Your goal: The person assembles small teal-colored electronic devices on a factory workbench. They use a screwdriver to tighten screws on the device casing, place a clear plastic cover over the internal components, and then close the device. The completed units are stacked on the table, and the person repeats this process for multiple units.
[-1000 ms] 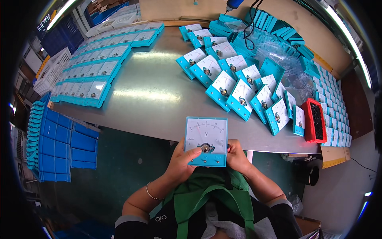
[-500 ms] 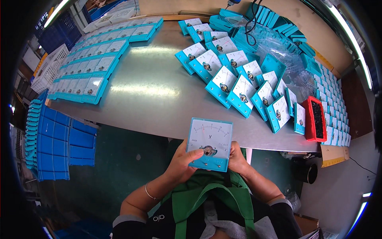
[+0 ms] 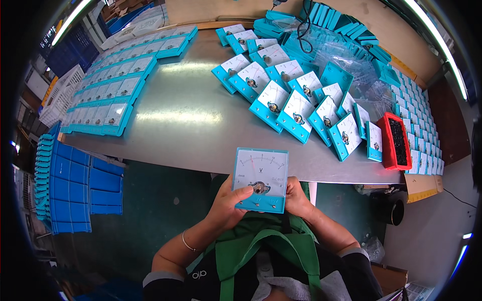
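A panel voltmeter (image 3: 262,170), with a white scale face, teal base and clear front, is held upright in front of my body, near the table's front edge. My left hand (image 3: 227,203) grips its lower left side, the thumb lying across the front beside the round metal movement. At the right side my right hand (image 3: 297,199) is closed against the edge, its fingertips hidden behind the meter. Several similar meters (image 3: 273,103) lie tilted and overlapping on the table to the right of centre.
Rows of meters (image 3: 116,86) cover the table's left end. A red bin (image 3: 385,143) of small black parts stands at the right, beside more meter rows (image 3: 419,125). Clear covers (image 3: 331,52) and teal bases (image 3: 336,75) are heaped behind. Blue crates (image 3: 70,185) stand left of the table (image 3: 175,135).
The view has shifted slightly, so the table's contents sit a little differently in it. Both hands keep the same hold on the voltmeter.
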`<state>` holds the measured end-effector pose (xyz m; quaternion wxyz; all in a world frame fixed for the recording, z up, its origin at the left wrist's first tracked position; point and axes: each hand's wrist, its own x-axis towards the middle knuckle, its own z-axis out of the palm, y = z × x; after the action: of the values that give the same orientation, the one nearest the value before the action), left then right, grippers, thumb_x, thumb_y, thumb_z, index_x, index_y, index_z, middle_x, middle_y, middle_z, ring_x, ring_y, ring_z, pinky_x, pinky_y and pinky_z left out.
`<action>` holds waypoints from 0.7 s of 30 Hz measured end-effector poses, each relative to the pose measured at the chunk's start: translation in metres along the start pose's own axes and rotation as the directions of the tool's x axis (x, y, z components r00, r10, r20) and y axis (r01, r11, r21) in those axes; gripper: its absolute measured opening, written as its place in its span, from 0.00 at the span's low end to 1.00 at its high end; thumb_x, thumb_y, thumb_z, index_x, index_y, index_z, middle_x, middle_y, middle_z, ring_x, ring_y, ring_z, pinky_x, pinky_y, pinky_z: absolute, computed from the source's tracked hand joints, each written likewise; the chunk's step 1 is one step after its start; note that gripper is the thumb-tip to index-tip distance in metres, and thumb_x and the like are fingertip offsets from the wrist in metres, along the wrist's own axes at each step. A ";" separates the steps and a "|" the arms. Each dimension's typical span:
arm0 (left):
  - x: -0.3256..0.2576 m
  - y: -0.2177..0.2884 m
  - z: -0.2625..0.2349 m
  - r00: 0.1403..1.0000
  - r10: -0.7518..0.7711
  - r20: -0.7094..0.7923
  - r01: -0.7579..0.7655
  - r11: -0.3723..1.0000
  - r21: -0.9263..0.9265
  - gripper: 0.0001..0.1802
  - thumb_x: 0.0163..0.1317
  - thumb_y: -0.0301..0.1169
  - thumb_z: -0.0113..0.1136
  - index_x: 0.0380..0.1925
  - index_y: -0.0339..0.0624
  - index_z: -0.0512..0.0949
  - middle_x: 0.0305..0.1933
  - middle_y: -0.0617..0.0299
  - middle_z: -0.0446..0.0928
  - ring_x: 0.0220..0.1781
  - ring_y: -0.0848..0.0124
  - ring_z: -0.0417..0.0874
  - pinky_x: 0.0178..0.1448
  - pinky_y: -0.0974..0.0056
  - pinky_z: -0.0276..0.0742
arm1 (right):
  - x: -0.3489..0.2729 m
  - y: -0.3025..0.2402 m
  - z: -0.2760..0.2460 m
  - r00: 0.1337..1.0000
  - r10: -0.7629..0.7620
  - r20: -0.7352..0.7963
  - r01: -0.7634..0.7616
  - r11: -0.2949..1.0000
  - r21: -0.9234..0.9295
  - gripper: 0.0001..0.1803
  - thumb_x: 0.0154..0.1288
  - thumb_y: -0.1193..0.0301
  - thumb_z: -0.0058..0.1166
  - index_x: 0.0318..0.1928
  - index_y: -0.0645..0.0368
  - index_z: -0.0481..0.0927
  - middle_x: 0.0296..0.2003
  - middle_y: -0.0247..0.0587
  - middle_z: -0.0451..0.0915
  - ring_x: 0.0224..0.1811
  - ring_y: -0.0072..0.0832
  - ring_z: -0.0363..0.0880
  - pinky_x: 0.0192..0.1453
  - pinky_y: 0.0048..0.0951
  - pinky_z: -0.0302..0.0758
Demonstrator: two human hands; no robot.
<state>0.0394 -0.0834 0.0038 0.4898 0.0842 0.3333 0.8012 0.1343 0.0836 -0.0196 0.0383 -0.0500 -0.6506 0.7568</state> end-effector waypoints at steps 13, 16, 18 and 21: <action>0.040 0.025 -0.004 0.865 0.473 0.167 -0.490 0.724 0.485 0.42 0.61 0.33 0.62 0.68 0.39 0.46 0.63 0.51 0.63 0.59 0.64 0.72 0.63 0.56 0.68 | 0.027 -0.104 -0.001 0.964 -0.258 -0.058 0.152 0.720 -0.677 0.16 0.53 0.67 0.64 0.31 0.65 0.72 0.17 0.45 0.67 0.19 0.37 0.72 0.24 0.36 0.68; 0.057 0.023 0.002 0.727 0.662 0.182 -0.657 0.595 0.463 0.52 0.58 0.34 0.66 0.71 0.46 0.38 0.68 0.51 0.55 0.62 0.61 0.69 0.67 0.53 0.63 | 0.044 -0.101 -0.005 0.862 -0.481 0.157 0.378 0.404 -0.833 0.15 0.52 0.68 0.63 0.30 0.64 0.70 0.22 0.47 0.72 0.23 0.43 0.76 0.27 0.40 0.71; 0.062 0.021 0.004 0.778 0.590 0.216 -0.625 0.692 0.362 0.59 0.54 0.35 0.69 0.72 0.52 0.33 0.69 0.54 0.52 0.61 0.60 0.69 0.65 0.55 0.67 | 0.053 -0.095 0.001 0.825 -0.483 0.294 0.439 0.220 -0.871 0.16 0.53 0.65 0.62 0.29 0.62 0.70 0.24 0.46 0.72 0.24 0.42 0.77 0.27 0.39 0.73; 0.071 0.026 0.000 0.896 0.425 0.127 -0.443 0.843 0.305 0.58 0.52 0.38 0.70 0.72 0.52 0.37 0.65 0.56 0.59 0.59 0.62 0.72 0.59 0.55 0.73 | 0.065 -0.086 -0.005 0.804 -0.436 0.405 0.531 0.217 -0.819 0.19 0.56 0.58 0.62 0.31 0.62 0.73 0.23 0.44 0.73 0.23 0.40 0.77 0.27 0.37 0.73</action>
<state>-0.0156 -0.0317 0.0064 0.2841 0.2589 0.4202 0.8221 0.0703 0.1094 0.0634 0.2090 0.1751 -0.9351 0.2262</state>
